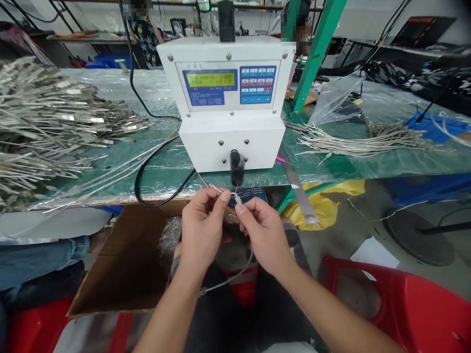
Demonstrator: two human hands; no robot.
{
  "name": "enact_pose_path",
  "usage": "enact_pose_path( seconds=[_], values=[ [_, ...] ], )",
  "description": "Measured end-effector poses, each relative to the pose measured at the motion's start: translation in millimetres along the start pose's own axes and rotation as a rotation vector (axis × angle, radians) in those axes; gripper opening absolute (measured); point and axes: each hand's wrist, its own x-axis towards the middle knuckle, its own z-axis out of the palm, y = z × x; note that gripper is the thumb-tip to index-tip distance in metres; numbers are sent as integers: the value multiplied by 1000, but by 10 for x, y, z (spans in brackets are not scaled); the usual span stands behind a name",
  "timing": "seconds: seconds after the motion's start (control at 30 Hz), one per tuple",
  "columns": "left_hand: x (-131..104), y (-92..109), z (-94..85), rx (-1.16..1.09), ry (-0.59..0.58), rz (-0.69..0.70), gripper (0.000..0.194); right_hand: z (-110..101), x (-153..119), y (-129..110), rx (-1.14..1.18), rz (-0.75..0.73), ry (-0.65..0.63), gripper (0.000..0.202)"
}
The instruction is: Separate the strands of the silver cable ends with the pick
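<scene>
Below the table's front edge, my left hand (204,225) pinches a thin light-grey cable near its end, thumb against forefinger. My right hand (265,233) is closed around the same cable close by, at a pale bundled part (237,198). From my right hand the grey cable (245,269) loops down and left to a small end piece (202,292) above my lap. Just above my fingertips is the black spindle (237,166) of a white machine (231,130) with a lit yellow-green display (211,80) and a keypad (258,85). My fingers partly hide the cable.
A large heap of cables (55,117) lies on the green table (162,169) at left, a smaller bundle (360,139) at right. A black cord (138,179) hangs over the edge. Below are a cardboard box (121,264) and red chair (412,299). Another person's leg (40,262) is left.
</scene>
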Motion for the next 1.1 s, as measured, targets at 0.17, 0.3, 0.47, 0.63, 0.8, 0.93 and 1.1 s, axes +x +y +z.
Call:
enact_pose_path(
  seconds=[0.17, 0.3, 0.47, 0.63, 0.8, 0.93, 1.1],
  values=[
    [-65, -9, -21, -8, 26, 1, 17, 37, -76, -8, -32, -1, 5, 31],
    [-249, -79, -296, 3, 11, -3, 18, 115, -287, -14, -103, 2, -51, 33],
    [-699, -227, -831, 41, 111, -98, 23, 276, -675, 115, -149, 69, -260, 29],
    [-945, -286, -951, -56, 114, -268, 21, 335, -806, 214, -243, 33, -313, 30],
    [-985, -282, -793, -159, 12, -394, 30, 279, -801, 194, -273, 25, -299, 34],
    [-1012, -276, -698, -184, -46, -427, 26, 169, -812, 176, -308, 21, -293, 35],
    [-1018, -268, -670, -151, -64, -389, 24, 23, -787, 138, -303, -59, -276, 25]
  ],
)
